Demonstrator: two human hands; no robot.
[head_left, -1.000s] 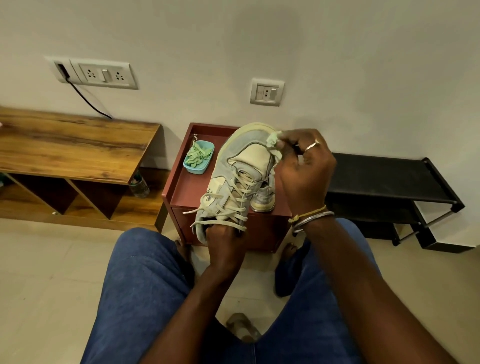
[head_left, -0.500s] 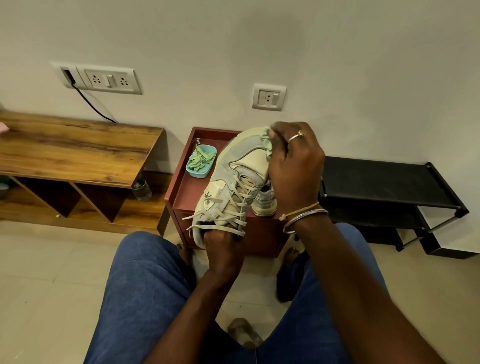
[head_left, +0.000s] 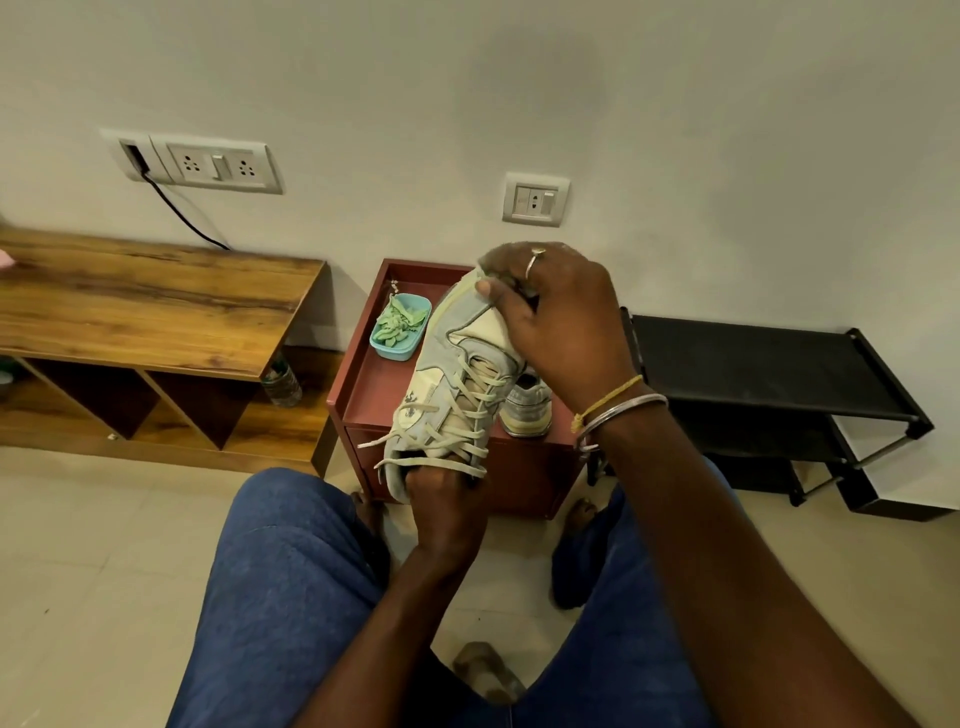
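Note:
A pale grey and cream sneaker (head_left: 447, 384) with loose laces is held up in front of me, toe pointing away. My left hand (head_left: 441, 501) grips it at the heel opening, fingers tucked inside the collar. My right hand (head_left: 561, 322), wearing a ring and bangles, curls over the toe cap. It presses a pale green wipe against the toe, of which only a sliver (head_left: 484, 267) shows under the fingers. The second sneaker (head_left: 527, 413) stands on the red cabinet (head_left: 369, 387) behind my right wrist.
A blue tub of crumpled green wipes (head_left: 400, 325) sits at the cabinet's back left. A wooden bench (head_left: 156, 306) with a bottle (head_left: 283, 387) beside it stands left, a black shoe rack (head_left: 753, 364) right. My knees in blue jeans frame the tiled floor.
My right hand has slid from the right side of the toe up and over the toe cap to the left, covering the wipe. The left hand keeps its hold on the heel.

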